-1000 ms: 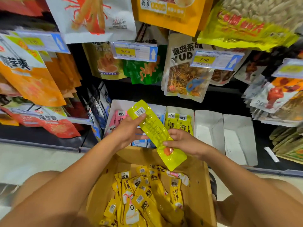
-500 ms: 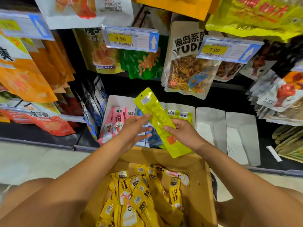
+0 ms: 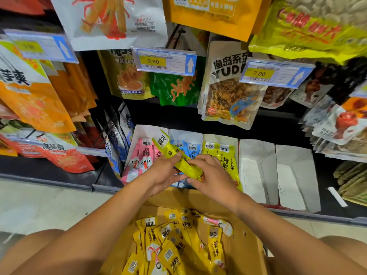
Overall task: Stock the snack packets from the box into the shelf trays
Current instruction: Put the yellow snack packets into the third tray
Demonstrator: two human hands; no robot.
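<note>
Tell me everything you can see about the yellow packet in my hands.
The yellow packet is a long, narrow pouch of glossy, plastic-looking film, with a white label of dark characters at its top and dark print below. It is tilted, top end up and left. The left hand grips its middle; the right hand holds its lower end. It is held in front of the shelf trays, above the far edge of the cardboard box.

Bright, even overhead light, some shine on the glossy packets [image 3: 174,235] in the box [image 3: 246,245], but the shelf back [image 3: 178,118] goes nearly black. Wide-angle lens bends the edges, and the top-right yellow bag [image 3: 309,26] and left price tag [image 3: 39,46] are smeared with blur.
</note>
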